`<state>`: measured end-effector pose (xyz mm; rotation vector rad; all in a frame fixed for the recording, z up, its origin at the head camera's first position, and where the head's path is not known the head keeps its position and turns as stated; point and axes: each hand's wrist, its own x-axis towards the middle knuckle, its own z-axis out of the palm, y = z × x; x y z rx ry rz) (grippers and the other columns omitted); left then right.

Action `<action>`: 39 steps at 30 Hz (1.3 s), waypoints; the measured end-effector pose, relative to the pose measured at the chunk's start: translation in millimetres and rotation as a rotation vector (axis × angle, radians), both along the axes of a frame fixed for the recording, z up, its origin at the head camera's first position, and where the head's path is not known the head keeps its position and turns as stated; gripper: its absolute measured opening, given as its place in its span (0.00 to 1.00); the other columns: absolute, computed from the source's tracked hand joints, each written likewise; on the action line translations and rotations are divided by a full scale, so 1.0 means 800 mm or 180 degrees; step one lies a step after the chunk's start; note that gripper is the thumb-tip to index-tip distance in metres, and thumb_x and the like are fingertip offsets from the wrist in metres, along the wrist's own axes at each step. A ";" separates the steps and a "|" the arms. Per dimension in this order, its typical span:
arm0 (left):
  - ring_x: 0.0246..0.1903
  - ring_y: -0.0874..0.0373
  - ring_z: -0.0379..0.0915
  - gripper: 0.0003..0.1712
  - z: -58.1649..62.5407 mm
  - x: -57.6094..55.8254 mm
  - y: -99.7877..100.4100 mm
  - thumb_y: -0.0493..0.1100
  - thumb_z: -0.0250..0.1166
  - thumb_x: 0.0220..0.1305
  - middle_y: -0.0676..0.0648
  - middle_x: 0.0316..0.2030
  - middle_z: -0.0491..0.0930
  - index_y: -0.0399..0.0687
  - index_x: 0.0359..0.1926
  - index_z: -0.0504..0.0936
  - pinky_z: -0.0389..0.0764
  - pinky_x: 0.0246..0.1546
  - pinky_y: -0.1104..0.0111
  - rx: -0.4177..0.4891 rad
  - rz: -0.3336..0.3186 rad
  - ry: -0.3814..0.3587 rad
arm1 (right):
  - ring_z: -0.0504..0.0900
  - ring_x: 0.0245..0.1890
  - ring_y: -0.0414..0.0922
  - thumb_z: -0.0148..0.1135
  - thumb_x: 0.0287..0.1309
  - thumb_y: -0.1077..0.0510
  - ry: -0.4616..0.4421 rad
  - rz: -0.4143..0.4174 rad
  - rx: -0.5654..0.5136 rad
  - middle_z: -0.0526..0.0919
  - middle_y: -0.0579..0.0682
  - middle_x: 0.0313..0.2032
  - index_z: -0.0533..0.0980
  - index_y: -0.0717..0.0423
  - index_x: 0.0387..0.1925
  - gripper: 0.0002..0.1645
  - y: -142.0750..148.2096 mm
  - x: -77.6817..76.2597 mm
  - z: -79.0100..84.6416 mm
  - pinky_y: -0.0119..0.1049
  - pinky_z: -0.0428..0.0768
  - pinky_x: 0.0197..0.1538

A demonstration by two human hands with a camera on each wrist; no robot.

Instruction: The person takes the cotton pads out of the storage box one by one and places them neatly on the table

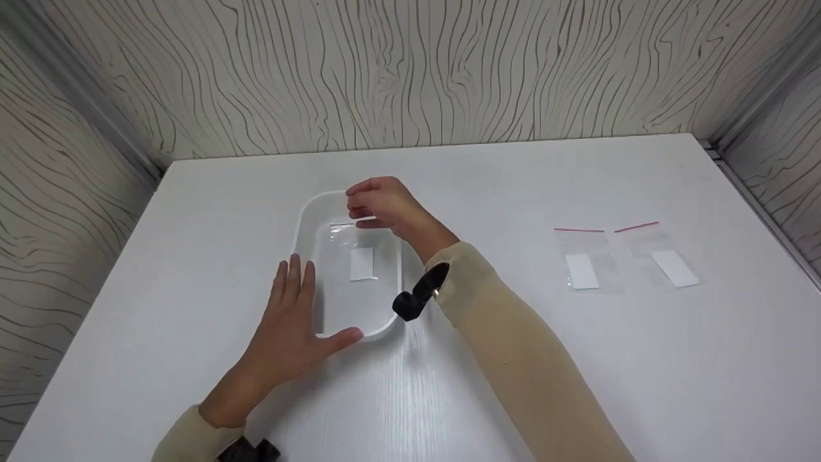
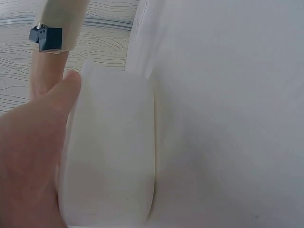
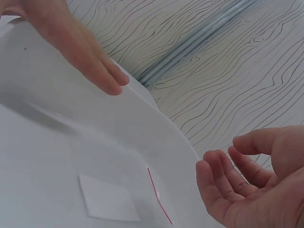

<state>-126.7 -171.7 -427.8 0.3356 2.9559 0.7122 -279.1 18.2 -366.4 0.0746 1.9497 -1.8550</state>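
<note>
A white plastic tray [image 1: 400,269] with rounded corners stands on the table. Inside it lies a clear zip bag [image 1: 342,236] with a white card [image 1: 362,264]; its red seal line [image 3: 158,195] shows in the right wrist view. My left hand [image 1: 288,340] has straight fingers along the tray's left side and its thumb at the near rim. In the left wrist view, the thumb lies beside the tray's outer wall [image 2: 111,147]. At the far rim, my right hand [image 1: 383,204] hovers with loosely bent fingers and nothing between them.
Two more clear zip bags, a left one [image 1: 582,260] and a right one [image 1: 660,256], lie on the right of the white table [image 1: 500,192], each with a white card inside. Wood-patterned panels [image 1: 410,70] rise behind and beside the table.
</note>
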 end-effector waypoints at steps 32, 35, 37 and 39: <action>0.79 0.37 0.25 0.74 0.005 0.004 0.006 0.80 0.63 0.53 0.34 0.80 0.34 0.32 0.79 0.45 0.49 0.75 0.44 0.0036 -0.0096 0.0085 | 0.76 0.31 0.43 0.56 0.65 0.69 0.1186 0.0230 0.3067 0.87 0.56 0.40 0.82 0.64 0.46 0.13 -0.040 0.002 -0.023 0.36 0.81 0.37; 0.79 0.38 0.24 0.73 0.005 0.004 0.006 0.81 0.63 0.54 0.35 0.80 0.34 0.33 0.79 0.45 0.49 0.75 0.44 0.0049 -0.0090 0.0080 | 0.76 0.35 0.43 0.55 0.65 0.69 0.1252 0.0391 0.3325 0.87 0.55 0.42 0.83 0.63 0.45 0.13 -0.042 0.006 -0.023 0.38 0.83 0.45; 0.79 0.38 0.24 0.73 0.005 0.005 0.006 0.80 0.63 0.54 0.35 0.80 0.33 0.33 0.79 0.44 0.48 0.75 0.44 0.0078 -0.0092 0.0080 | 0.76 0.36 0.43 0.55 0.65 0.68 0.1242 0.0516 0.3462 0.87 0.55 0.42 0.83 0.63 0.44 0.13 -0.044 0.008 -0.023 0.39 0.83 0.47; 0.79 0.38 0.24 0.73 0.005 0.005 0.006 0.80 0.64 0.54 0.35 0.80 0.34 0.32 0.79 0.44 0.48 0.75 0.45 0.0098 -0.0092 0.0097 | 0.76 0.36 0.43 0.55 0.64 0.68 0.1236 0.0627 0.3575 0.87 0.55 0.41 0.83 0.62 0.43 0.12 -0.045 0.011 -0.023 0.39 0.83 0.47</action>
